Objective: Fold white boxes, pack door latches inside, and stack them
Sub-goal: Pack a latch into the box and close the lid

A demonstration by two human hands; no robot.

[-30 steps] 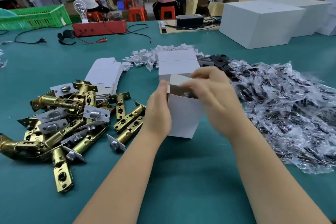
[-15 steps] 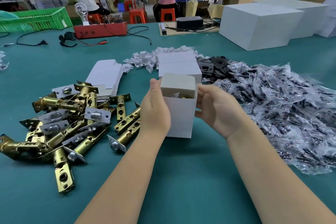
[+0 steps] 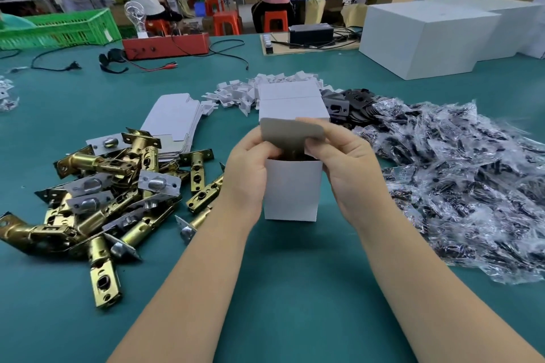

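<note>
- White box (image 3: 290, 188) stands upright at frame centre on the green table (image 3: 295, 289), contents dark and mostly hidden inside.
- Top flap (image 3: 292, 131): half a second ago it lay nearly flat over the opening; now it is lifted and curled back, grey underside facing the camera.
- Left hand (image 3: 250, 168) grips the box's left wall, fingers curled at the flap's left edge.
- Right hand (image 3: 342, 156) has come back onto the box, pinching the flap's right corner.
- Judgement: closure not finished; flap is probably being bent for tucking in.
- Closed boxes (image 3: 290, 104) sit just behind; loose door latches (image 3: 118, 183) fill the left of frame.
</note>
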